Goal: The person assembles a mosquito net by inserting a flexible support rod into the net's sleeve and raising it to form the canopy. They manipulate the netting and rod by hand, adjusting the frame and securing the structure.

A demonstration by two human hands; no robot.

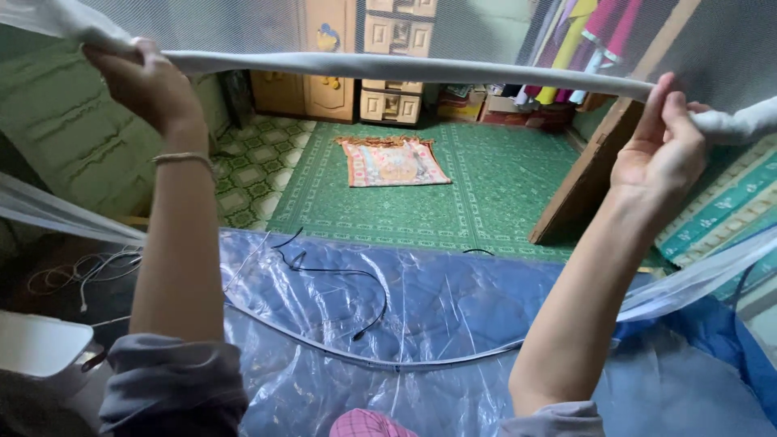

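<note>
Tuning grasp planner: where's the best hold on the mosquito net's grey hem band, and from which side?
On the taut span of the grey hem band between the left hand and right hand. Come from below: it forms a narrow horizontal fold, net mesh hangs above, and open space lies underneath.

A home bedroom: green carpet [494, 186] with a small rug [394, 162], wooden wardrobe [328, 61], hanging clothes [579, 48], plastic-wrapped mattress [453, 324]
</note>
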